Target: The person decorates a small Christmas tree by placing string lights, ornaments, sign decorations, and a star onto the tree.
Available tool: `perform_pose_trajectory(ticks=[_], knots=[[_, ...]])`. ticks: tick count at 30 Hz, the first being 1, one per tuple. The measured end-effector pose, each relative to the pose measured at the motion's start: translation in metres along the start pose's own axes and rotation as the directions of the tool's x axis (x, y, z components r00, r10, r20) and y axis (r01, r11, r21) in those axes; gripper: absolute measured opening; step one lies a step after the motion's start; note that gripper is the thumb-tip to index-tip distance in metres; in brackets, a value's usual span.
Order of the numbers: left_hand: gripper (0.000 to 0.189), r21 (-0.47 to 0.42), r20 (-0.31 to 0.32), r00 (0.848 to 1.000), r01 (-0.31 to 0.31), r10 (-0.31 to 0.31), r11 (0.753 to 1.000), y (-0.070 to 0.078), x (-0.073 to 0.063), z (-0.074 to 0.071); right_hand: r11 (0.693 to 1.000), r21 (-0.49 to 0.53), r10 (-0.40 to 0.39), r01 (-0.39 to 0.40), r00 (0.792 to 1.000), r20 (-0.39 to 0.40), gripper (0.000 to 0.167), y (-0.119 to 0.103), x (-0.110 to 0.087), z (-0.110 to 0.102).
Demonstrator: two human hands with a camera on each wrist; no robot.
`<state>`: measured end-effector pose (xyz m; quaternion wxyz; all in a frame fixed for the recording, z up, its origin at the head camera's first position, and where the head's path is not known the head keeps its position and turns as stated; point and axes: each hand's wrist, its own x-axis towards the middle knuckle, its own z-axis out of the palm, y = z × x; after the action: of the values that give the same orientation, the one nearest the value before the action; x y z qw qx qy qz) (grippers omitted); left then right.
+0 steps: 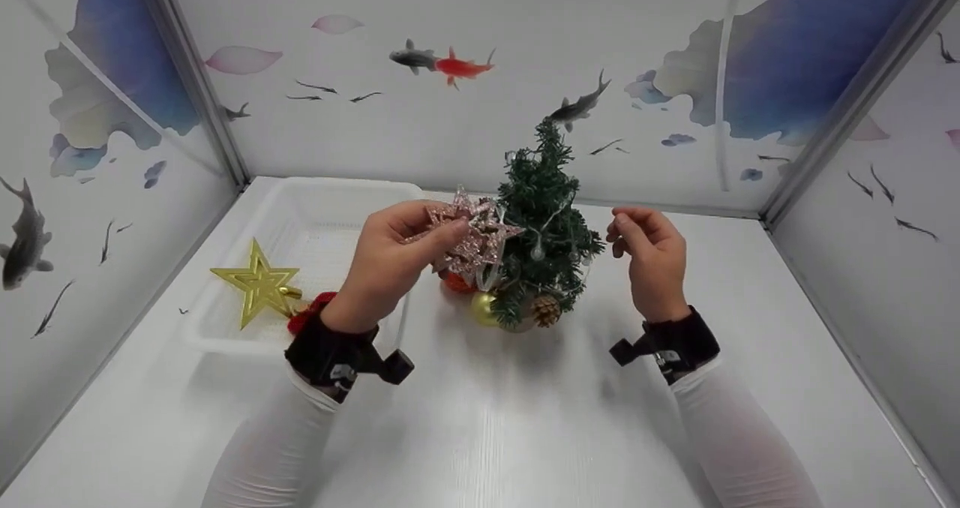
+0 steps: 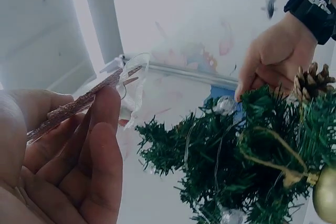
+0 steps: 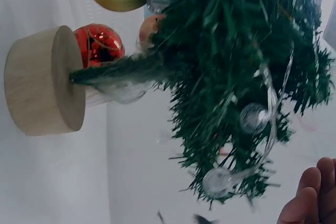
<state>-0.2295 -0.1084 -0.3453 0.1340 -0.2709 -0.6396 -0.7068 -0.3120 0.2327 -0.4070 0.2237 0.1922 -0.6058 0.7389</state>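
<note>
My left hand (image 1: 390,253) pinches a pink glittery snowflake-like ornament (image 1: 474,239) between thumb and fingers, at the left side of a small green Christmas tree (image 1: 544,200). Seen edge-on in the left wrist view, the ornament (image 2: 79,106) has a sheer white ribbon loop (image 2: 137,85) at its far end. My right hand (image 1: 656,260) is raised just off the tree's right side, its fingers loosely curled with nothing held. On the tree hang a gold ball (image 1: 484,309), a red ball (image 3: 102,45), a pine cone (image 1: 546,310) and a string of clear bulbs (image 3: 254,118).
A white plastic basket (image 1: 345,185) stands at the left, partly behind my left hand. In it lie a gold star (image 1: 257,283) and a red item (image 1: 307,314). The tree's round wooden base (image 3: 39,82) rests on the white table (image 1: 495,418). Printed panels (image 1: 300,140) enclose the table.
</note>
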Motion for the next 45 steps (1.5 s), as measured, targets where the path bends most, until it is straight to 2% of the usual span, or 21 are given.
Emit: perform_pose_trajectory(ticks=[3, 5, 7, 10, 13, 18, 22, 24, 27, 32, 34, 36, 38, 42, 45], knots=[[0.014, 0.014, 0.049, 0.999, 0.014, -0.015, 1.0, 0.0, -0.003, 0.008, 0.993, 0.018, -0.117, 0.116, 0.986, 0.122, 0.019, -0.014, -0.009, 0.009], [0.016, 0.015, 0.083, 0.996, 0.034, -0.035, 0.999, 0.0, -0.005, 0.013, 0.985, 0.058, -0.169, 0.16, 0.96, 0.223, 0.02, -0.022, -0.015, 0.014], [0.018, 0.012, 0.107, 0.993, 0.055, -0.056, 0.998, -0.001, -0.007, 0.017, 0.981, 0.103, -0.192, 0.167, 0.925, 0.328, 0.022, -0.03, -0.02, 0.017], [0.018, -0.008, 0.143, 0.986, 0.084, -0.082, 0.996, -0.002, -0.009, 0.019, 0.981, 0.143, -0.183, 0.13, 0.863, 0.471, 0.027, -0.038, -0.027, 0.021], [0.018, -0.027, 0.176, 0.979, 0.106, -0.1, 0.994, -0.003, -0.011, 0.019, 0.985, 0.15, -0.153, 0.081, 0.809, 0.567, 0.034, -0.043, -0.031, 0.024], [0.021, -0.044, 0.246, 0.965, 0.106, -0.092, 0.993, -0.006, -0.012, 0.021, 0.977, 0.208, -0.105, -0.042, 0.756, 0.647, 0.047, -0.048, -0.037, 0.028], [0.023, -0.043, 0.297, 0.951, 0.105, -0.088, 0.994, -0.009, -0.012, 0.024, 0.955, 0.258, -0.076, -0.143, 0.726, 0.684, 0.055, -0.049, -0.04, 0.032], [0.023, -0.037, 0.309, 0.946, 0.111, -0.094, 0.993, -0.01, -0.012, 0.025, 0.954, 0.253, -0.062, -0.159, 0.722, 0.689, 0.056, -0.049, -0.042, 0.034], [0.023, -0.03, 0.311, 0.944, 0.121, -0.106, 0.992, -0.011, -0.012, 0.025, 0.96, 0.228, -0.036, -0.161, 0.737, 0.675, 0.055, -0.049, -0.044, 0.036], [0.022, -0.012, 0.313, 0.943, 0.125, -0.115, 0.992, -0.011, -0.012, 0.023, 0.958, 0.227, -0.005, -0.175, 0.78, 0.625, 0.047, -0.051, -0.045, 0.037], [0.023, -0.011, 0.312, 0.943, 0.129, -0.119, 0.992, -0.01, -0.012, 0.023, 0.954, 0.241, -0.014, -0.177, 0.78, 0.625, 0.044, -0.052, -0.044, 0.036], [0.023, -0.017, 0.307, 0.944, 0.137, -0.125, 0.99, -0.01, -0.012, 0.023, 0.95, 0.255, -0.028, -0.18, 0.765, 0.643, 0.042, -0.052, -0.043, 0.035], [0.024, -0.025, 0.304, 0.944, 0.144, -0.129, 0.989, -0.01, -0.012, 0.023, 0.948, 0.257, -0.038, -0.186, 0.739, 0.672, 0.04, -0.051, -0.042, 0.035], [0.024, -0.023, 0.304, 0.944, 0.144, -0.13, 0.989, -0.012, -0.013, 0.023, 0.955, 0.235, -0.058, -0.179, 0.667, 0.742, 0.036, -0.05, -0.041, 0.034], [0.023, -0.013, 0.303, 0.944, 0.137, -0.126, 0.991, -0.012, -0.012, 0.023, 0.968, 0.182, -0.035, -0.173, 0.626, 0.779, 0.032, -0.05, -0.041, 0.034]])
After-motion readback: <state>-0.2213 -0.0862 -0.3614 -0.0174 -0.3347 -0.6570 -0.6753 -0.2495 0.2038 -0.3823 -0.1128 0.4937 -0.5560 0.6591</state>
